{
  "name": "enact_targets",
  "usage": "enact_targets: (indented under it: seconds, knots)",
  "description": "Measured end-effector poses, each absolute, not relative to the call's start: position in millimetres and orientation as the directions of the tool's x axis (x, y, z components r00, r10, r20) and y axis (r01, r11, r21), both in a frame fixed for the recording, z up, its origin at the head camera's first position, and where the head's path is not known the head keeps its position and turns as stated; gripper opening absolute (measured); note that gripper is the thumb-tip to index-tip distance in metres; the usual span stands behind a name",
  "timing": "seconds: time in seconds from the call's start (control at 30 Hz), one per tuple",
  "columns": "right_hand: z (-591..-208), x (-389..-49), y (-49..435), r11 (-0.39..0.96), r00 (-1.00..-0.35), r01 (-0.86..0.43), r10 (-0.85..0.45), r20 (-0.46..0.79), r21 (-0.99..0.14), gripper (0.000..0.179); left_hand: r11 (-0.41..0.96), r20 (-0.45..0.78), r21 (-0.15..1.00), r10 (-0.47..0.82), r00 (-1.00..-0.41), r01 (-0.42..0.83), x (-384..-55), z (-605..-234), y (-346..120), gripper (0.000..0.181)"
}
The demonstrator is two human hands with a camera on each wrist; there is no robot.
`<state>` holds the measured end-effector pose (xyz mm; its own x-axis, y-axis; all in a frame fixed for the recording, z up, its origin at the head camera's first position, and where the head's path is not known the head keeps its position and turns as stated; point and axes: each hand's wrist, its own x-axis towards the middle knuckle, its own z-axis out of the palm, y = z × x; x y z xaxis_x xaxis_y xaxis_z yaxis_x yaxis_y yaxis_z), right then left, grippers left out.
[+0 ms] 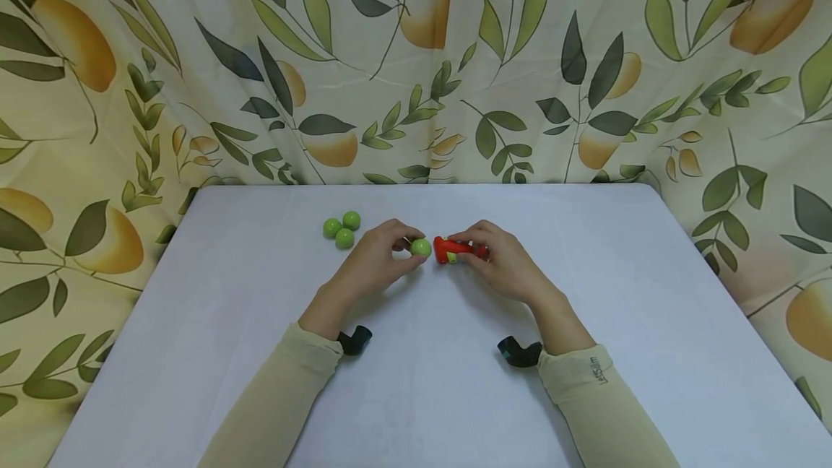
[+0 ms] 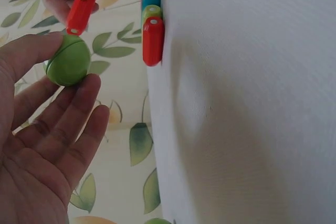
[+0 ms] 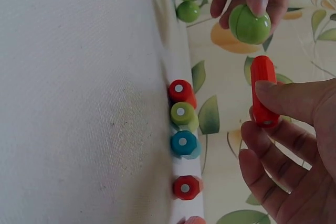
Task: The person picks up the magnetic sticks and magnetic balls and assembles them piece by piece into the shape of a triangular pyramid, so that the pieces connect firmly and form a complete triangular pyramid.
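My left hand pinches a shiny green ball between thumb and fingertips above the table. Facing it, my right hand holds a short red stick with the thumb laid along its side. One end of the stick points at the ball; a small gap separates them in the right wrist view. Beneath the right hand lie several short coloured sticks in a row, among them a blue one, a yellow-green one and a red one. In the head view that hand partly hides them.
Three more green balls sit grouped on the white table, left of the left hand. A curtain with leaf and fruit prints hangs behind the table's back edge. Black wrist cameras jut inward from both sleeves.
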<state>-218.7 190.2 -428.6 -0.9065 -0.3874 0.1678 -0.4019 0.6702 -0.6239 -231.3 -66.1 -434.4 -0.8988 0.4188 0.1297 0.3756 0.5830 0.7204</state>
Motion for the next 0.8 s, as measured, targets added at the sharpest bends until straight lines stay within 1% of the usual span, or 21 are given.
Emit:
enact_targets:
  seconds: [0.23,0.6,0.8]
  knots:
    - [-431.8,-218.5,190.6,0.671,-0.901,-0.415,-0.398,0.173,-0.614,0.037,0.589,0.123,0.714,0.427,-0.896,0.379,-229.3,-434.5,-64.7,0.031]
    - [-428.9,-218.8,189.9,0.661,-0.892,-0.430,-0.415,0.178,-0.615,0.034,0.575,0.160,0.705,0.441,-0.883,0.415,-230.8,-434.8,-64.6,0.030]
    - [-429.2,-219.0,189.3,0.652,-0.886,-0.442,-0.423,0.189,-0.615,0.034,0.573,0.152,0.710,0.444,-0.883,0.410,-230.3,-434.3,-65.0,0.030]
